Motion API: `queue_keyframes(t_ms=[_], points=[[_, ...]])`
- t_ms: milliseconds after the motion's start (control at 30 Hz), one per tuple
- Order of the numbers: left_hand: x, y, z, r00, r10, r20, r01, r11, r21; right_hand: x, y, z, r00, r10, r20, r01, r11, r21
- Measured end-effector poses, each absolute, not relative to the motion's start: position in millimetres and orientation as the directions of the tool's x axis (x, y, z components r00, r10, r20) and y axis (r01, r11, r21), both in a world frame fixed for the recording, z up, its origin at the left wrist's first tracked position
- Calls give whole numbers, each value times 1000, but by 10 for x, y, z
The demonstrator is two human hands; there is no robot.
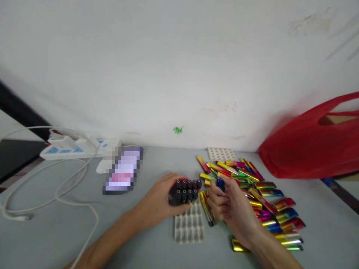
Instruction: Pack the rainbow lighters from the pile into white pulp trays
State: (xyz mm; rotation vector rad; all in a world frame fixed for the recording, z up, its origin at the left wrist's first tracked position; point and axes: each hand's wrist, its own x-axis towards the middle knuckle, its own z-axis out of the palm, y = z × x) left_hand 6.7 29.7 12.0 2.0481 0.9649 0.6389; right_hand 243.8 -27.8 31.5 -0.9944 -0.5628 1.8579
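My left hand (165,196) is wrapped around a cluster of upright lighters with black ends (186,189), set in two rows at the far end of a white compartment tray (190,228). The nearer compartments of the tray show bare. My right hand (228,201) is closed around one shiny blue-and-gold lighter (220,183), just right of that cluster. Beneath and beyond this hand spreads a loose pile of metallic lighters (263,201) in gold, red, blue, green and purple. A gold lighter (206,209) lies between the tray and my right hand.
A second white tray (222,154) lies by the wall. To the right stands a red bag (314,145). On the left are a phone-like blurred screen (123,170), a white power strip (109,145) and a looping white cable (57,194) on the grey table (151,246).
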Motion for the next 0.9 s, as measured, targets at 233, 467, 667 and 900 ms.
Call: queue_keyframes(t_ms=[233,467,667,900], points=[[59,299,118,596,795,108,411,-418,810,2365,-275,249,-42,956,-292,-429,-281,-858],[77,296,152,592,799,104,421,-417,806,2396,-305,188,98,994,38,-168,54,-984],[73,302,142,591,799,108,430,-425,796,2430,-288,256,147,978,145,-26,150,-988],[65,306,118,595,796,115,421,-430,799,2385,-355,313,59,938,342,319,307,-897]])
